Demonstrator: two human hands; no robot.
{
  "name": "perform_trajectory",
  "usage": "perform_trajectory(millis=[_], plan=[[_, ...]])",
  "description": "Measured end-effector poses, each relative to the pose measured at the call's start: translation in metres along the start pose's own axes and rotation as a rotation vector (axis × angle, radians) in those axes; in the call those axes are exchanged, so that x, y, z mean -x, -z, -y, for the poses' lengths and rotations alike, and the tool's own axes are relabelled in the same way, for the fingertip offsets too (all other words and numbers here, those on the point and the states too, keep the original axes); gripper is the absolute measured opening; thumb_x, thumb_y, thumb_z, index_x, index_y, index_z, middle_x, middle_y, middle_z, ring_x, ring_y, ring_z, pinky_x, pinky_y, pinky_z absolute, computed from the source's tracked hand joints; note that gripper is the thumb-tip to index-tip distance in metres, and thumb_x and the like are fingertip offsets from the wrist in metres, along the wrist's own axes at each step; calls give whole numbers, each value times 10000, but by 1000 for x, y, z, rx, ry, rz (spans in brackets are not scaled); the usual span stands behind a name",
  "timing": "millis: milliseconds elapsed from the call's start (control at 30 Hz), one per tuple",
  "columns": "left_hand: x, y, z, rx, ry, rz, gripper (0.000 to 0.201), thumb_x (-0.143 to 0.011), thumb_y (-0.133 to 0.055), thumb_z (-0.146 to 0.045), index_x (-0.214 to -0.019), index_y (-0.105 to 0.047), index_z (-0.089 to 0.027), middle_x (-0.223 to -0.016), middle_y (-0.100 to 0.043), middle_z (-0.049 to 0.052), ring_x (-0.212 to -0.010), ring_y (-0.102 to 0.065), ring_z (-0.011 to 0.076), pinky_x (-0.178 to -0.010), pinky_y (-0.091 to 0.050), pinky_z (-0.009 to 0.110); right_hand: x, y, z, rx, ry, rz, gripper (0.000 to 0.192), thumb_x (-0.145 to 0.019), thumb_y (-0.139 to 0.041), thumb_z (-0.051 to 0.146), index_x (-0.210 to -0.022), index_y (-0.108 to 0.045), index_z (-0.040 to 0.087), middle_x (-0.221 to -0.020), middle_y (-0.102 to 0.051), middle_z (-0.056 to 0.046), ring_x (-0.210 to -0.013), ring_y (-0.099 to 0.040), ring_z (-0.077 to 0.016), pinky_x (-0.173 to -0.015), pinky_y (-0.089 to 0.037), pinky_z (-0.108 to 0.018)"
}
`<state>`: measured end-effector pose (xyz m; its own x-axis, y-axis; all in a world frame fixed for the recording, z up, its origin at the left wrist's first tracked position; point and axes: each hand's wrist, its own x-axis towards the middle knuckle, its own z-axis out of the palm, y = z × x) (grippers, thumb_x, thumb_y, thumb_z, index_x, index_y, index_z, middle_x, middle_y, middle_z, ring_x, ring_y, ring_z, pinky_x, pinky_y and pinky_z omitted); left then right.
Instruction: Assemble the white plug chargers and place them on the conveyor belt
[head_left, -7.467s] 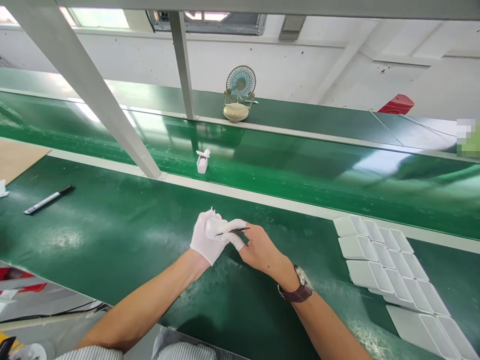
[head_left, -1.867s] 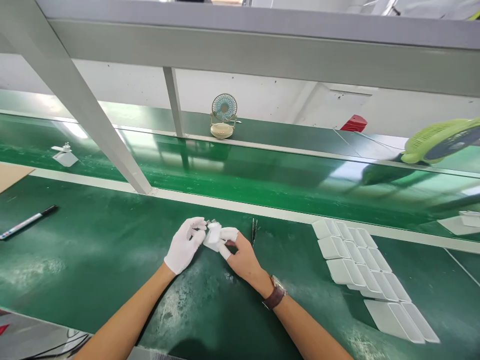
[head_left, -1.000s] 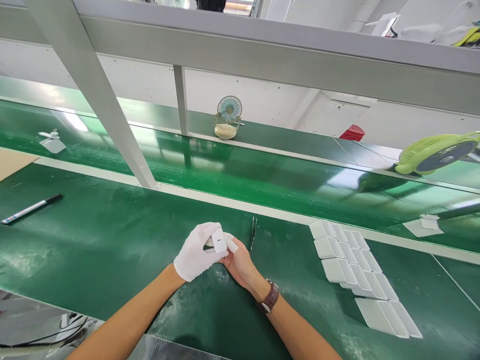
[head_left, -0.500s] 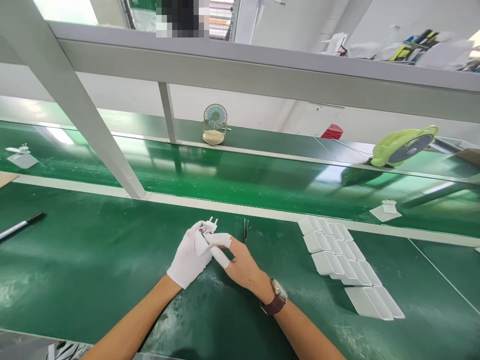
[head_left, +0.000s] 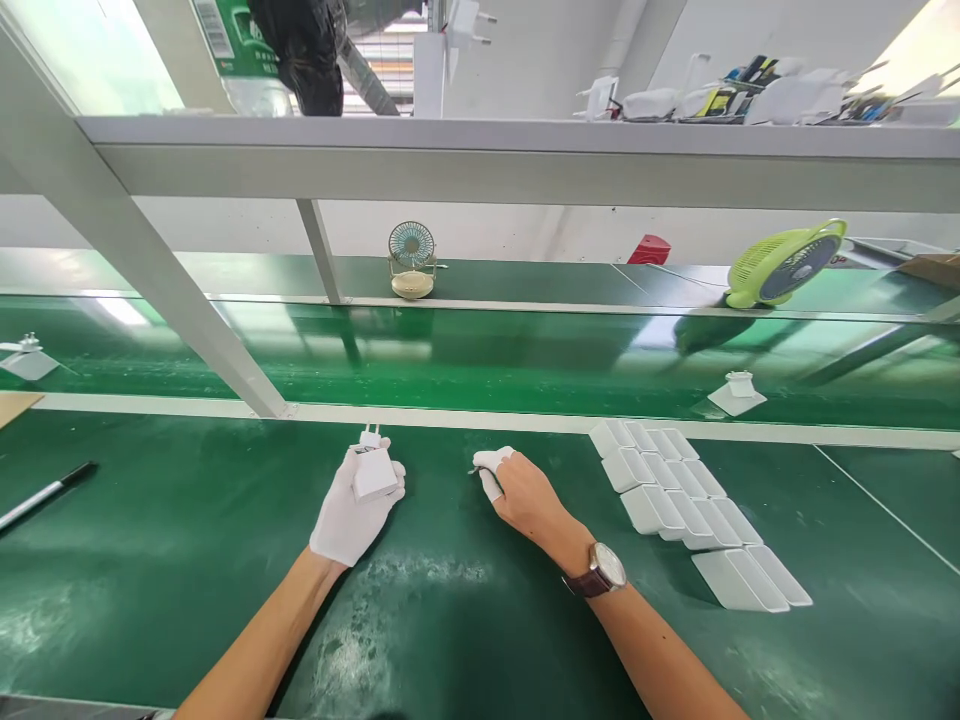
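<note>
In my white-gloved left hand (head_left: 352, 510) lies a white plug-in power adapter (head_left: 375, 473), its two prongs pointing away from me. The fingers curl round its sides. To the right, my right hand (head_left: 529, 500), with white covers on the thumb and forefinger, is closed in a pinch near the bench surface. A thin dark tip of tweezers (head_left: 473, 471) sticks out from its fingers; the rest is hidden by the hand. Right of that hand stand rows of white plastic housings (head_left: 675, 490), open at the top.
A black-and-white pen (head_left: 49, 497) lies at the left on the green bench (head_left: 187, 600). Beyond a pale edge strip, more white adapter pieces (head_left: 739, 393) sit on the green belt (head_left: 480, 365). A small fan (head_left: 412, 260) and a lime-green fan (head_left: 784, 265) stand behind. A shelf beam (head_left: 480, 175) crosses above.
My right hand has left the adapter and moved right to the tweezers that lay on the bench. My left hand has shifted left with the adapter, whose flat white face now shows. The view has tilted.
</note>
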<state>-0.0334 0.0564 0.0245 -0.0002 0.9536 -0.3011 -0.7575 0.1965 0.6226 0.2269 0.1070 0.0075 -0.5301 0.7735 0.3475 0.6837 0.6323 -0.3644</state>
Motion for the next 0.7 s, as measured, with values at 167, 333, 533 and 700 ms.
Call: perform_trajectory(millis=[167,333,533,700], plan=[[-7,-18,-3,217,56,-152,317,-946,-562,-489,-869,-641,-192,-874,-680,60,-872,-678,184,-801,-600,355,-14,10,29,-802,-266,-135,286,-939,-563,273,-1217,-587,207,-1062,-739,-77,-788,-698,-160,-788,-612,-361],[-13,-29,5,314,36,-213,401,-907,-575,-582,-792,-590,-198,-778,-656,31,-932,-699,210,-831,-626,388,-20,16,55,-1119,-262,-120,242,-884,-673,351,-1090,-668,224,-1074,-739,-77,-766,-701,-162,-815,-623,-396],[-13,-21,15,352,100,-212,331,-943,-589,-442,-761,-582,-167,-718,-649,36,-754,-690,161,-693,-627,299,-14,12,75,-1169,-190,-72,165,-952,-601,374,-1039,-677,257,-1189,-713,-70,-884,-730,-178,-867,-623,-397],[-11,-21,18,341,118,-167,374,-973,-511,-453,-764,-592,-154,-717,-644,53,-678,-659,154,-605,-585,275,-9,3,85,-1072,-185,-130,155,-954,-608,319,-1079,-688,272,-1119,-732,-56,-972,-720,-197,-915,-608,-387]])
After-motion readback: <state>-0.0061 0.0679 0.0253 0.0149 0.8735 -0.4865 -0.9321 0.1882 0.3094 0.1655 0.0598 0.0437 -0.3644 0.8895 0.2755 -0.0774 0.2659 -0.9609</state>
